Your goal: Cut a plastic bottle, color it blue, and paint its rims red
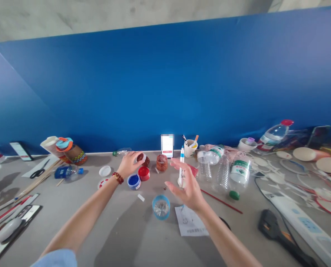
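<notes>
My left hand [130, 164] pinches a small white-edged lid [141, 157] with reddish-brown paint on its inner face. Right beside it is a dark brown paint pot [146, 162], partly hidden by the lid. Close by stand an open red paint pot [144, 173] and an open blue paint pot [133, 181]. A reddish-brown jar [162, 163] is between my two hands. My right hand [188, 185] hangs over the table with fingers apart and nothing in them, near an upright white-and-blue marker [182, 167]. A clear cup with a blue rim [161, 207] sits nearer me.
A lit phone [167, 146] leans at the back by a pen cup [191, 147]. Plastic bottles [240, 172] crowd the right, with a glue gun [276, 230] and a power strip [301, 218]. Scissors [39, 172] and a blue-capped bottle [68, 172] lie left. A printed paper [191, 224] lies under my right forearm.
</notes>
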Action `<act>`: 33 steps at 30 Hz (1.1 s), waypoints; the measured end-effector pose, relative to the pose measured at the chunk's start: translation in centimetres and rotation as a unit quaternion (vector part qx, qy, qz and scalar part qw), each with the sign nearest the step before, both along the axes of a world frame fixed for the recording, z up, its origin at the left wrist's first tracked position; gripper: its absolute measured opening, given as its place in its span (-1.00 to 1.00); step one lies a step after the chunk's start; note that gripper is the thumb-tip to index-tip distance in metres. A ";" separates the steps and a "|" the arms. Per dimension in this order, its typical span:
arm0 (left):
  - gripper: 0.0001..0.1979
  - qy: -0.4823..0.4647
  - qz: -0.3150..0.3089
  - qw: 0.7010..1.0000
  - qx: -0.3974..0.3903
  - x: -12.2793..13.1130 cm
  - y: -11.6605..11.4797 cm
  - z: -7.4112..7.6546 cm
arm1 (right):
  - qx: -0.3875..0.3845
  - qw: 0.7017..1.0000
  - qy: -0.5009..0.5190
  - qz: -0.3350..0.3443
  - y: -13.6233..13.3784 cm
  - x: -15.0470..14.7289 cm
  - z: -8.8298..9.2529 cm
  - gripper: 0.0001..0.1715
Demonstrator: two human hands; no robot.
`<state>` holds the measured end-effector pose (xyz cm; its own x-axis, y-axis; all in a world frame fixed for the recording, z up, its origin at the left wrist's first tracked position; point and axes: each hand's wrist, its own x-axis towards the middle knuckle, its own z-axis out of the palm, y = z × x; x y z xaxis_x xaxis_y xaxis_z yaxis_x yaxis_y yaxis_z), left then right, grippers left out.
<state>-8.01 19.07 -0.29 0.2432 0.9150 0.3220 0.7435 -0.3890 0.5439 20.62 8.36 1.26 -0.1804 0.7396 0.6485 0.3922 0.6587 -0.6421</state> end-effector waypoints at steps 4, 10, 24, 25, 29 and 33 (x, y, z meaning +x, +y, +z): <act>-0.62 0.114 -0.020 0.993 0.012 0.7 2.6 -1.2 | -0.031 0.999 0.002 -0.038 -1.0 1.4 -0.7 -0.34; -0.61 0.201 -0.028 0.979 0.027 1.3 3.4 -2.3 | -0.074 0.995 0.026 -0.057 -1.7 3.0 -1.5 -0.32; -0.60 0.236 -0.019 0.971 0.024 0.8 4.3 -3.3 | -0.089 0.995 0.031 -0.039 -1.5 2.7 -2.3 -0.31; -0.61 0.235 -0.016 0.971 0.025 0.7 4.4 -3.3 | -0.091 0.995 0.031 -0.038 -1.6 2.6 -2.4 -0.31; -0.66 0.228 -0.007 0.973 0.025 0.3 5.1 -3.2 | -0.107 0.993 0.031 -0.030 -1.7 2.5 -2.7 -0.33; -0.69 0.206 -0.009 0.978 0.034 0.3 5.5 -3.1 | -0.117 0.993 0.017 -0.023 -1.9 2.4 -2.9 -0.35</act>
